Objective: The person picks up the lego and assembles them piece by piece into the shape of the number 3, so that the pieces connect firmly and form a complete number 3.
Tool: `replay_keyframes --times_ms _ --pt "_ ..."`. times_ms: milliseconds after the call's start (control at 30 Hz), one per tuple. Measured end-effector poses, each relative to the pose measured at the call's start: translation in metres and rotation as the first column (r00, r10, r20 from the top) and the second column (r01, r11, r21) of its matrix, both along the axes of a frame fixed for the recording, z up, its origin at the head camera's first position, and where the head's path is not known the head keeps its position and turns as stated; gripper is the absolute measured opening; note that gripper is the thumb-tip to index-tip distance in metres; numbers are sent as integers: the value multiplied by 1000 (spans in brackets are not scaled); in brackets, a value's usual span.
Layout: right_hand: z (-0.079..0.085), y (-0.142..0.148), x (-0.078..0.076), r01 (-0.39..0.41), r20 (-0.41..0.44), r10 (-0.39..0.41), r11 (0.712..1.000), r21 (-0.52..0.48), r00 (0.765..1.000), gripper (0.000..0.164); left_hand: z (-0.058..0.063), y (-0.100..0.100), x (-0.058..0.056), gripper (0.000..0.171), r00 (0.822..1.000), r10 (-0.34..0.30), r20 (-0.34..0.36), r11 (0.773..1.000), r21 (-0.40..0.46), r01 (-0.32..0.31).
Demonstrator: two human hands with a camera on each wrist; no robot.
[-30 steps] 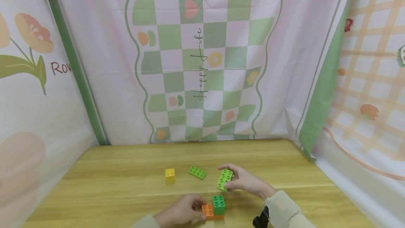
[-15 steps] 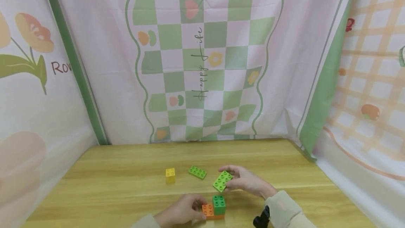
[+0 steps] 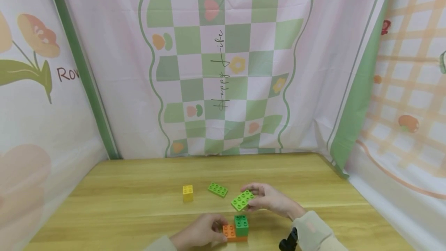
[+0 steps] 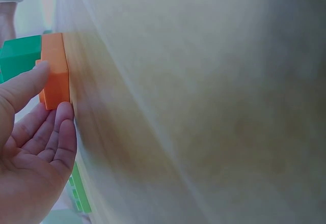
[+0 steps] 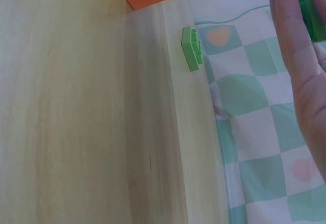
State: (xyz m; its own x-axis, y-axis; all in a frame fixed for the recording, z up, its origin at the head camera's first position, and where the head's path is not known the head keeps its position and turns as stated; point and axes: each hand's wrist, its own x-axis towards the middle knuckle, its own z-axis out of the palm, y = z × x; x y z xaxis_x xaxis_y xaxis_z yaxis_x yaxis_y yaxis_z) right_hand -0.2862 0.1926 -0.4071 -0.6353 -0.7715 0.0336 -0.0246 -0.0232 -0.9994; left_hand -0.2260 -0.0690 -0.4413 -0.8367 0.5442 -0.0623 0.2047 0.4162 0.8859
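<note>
Right hand [image 3: 270, 200]: pinching a lime brick [image 3: 242, 200] between thumb and fingers, holding it above the surface [image 3: 139, 208], studs facing up, far of the stack. Change: this brick is turning within the grip, its long side swinging from nearly near-far toward left-right. By judgement, the turn is bringing it closer in line with the orange brick [image 3: 229, 231]; it is not yet joining anything.

Left hand [image 3: 202, 229]: holding the orange brick at its left end, thumb and fingers closing on it; staying put, apparently steadying it.

Green brick [image 3: 241, 224]: sitting on the orange brick's right end.

Second lime brick [image 3: 218, 189]: lying flat, far left of the right hand.

Yellow brick [image 3: 187, 193]: standing farther left.
</note>
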Motion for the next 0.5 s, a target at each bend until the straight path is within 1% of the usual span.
replay_keyframes --times_ms 133,300,500 --pt "-1 0 0 4 -31 -4 1000 8 1000 41 0 0 0 21 1000 -4 2 1000 7 4" --pt "-1 0 1 20 -77 -17 999 39 997 40 0 0 -1 21 1000 -4 3 1000 7 4" --pt "0 -2 6 94 -153 -77 990 106 985 39 0 0 -1 21 1000 -3 11 1000 5 3"
